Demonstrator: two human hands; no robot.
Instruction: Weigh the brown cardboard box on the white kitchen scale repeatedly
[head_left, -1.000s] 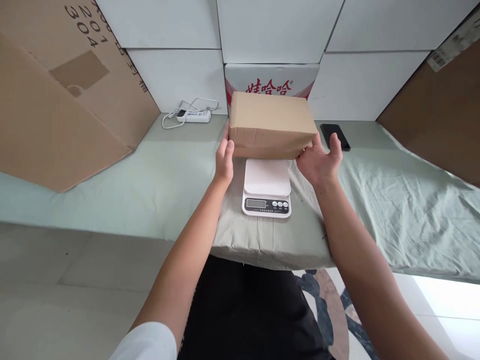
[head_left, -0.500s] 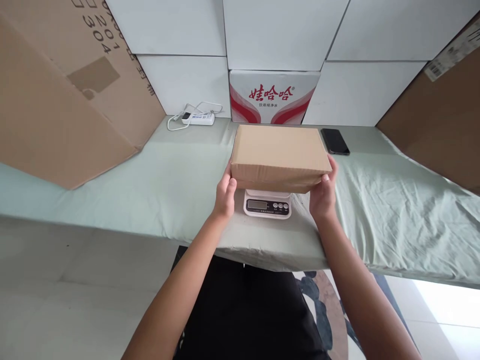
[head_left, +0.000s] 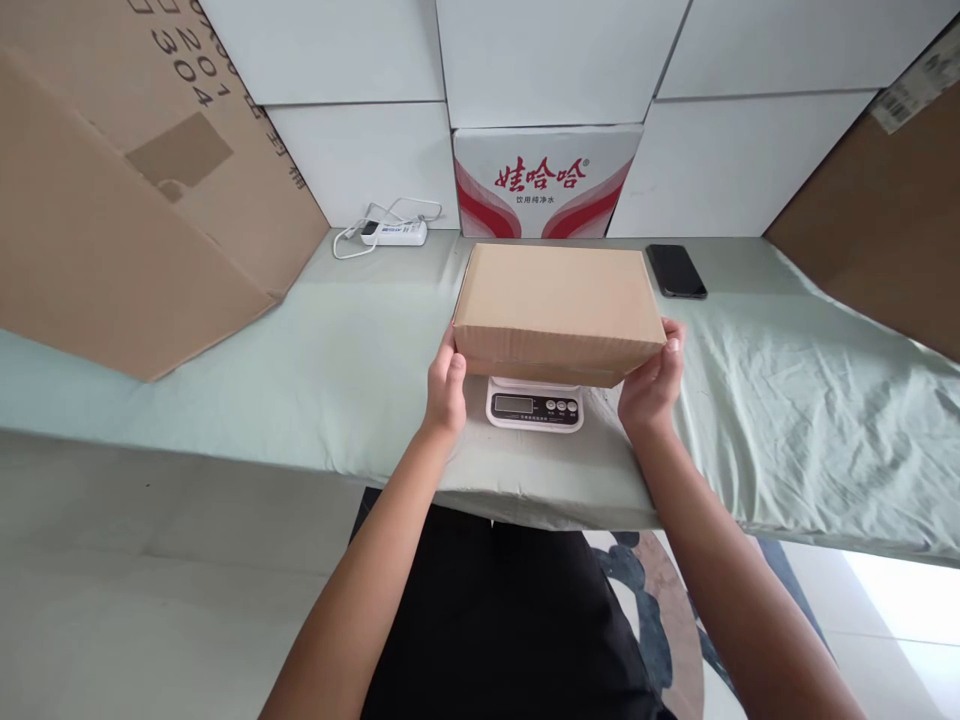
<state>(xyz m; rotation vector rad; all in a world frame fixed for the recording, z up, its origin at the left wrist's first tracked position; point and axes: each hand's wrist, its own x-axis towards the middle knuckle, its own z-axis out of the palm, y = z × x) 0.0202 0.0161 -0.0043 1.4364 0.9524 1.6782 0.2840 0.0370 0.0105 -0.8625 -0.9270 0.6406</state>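
A closed brown cardboard box (head_left: 559,290) is held level between my two hands. My left hand (head_left: 448,385) grips its left end, with the thumb up at the front corner. At the right front corner, my right hand (head_left: 656,380) has its fingers wrapped round the box's end. Directly under the box is a white digital kitchen scale (head_left: 534,408); its display and buttons show in front, while its platform is mostly hidden. Whether the box touches the platform I cannot tell. No digits can be made out on the display.
Against the wall of white boxes stands a white-and-red carton (head_left: 544,180). A black phone (head_left: 676,271) and a white power strip (head_left: 394,233) with its cable lie on the green cloth (head_left: 360,350). Large cardboard pieces (head_left: 150,250) lean at the left and right.
The box appears slightly nearer and larger, still over the scale, with both hands keeping hold of it. My right hand's grip has shifted a little outward. The view has tilted slightly.
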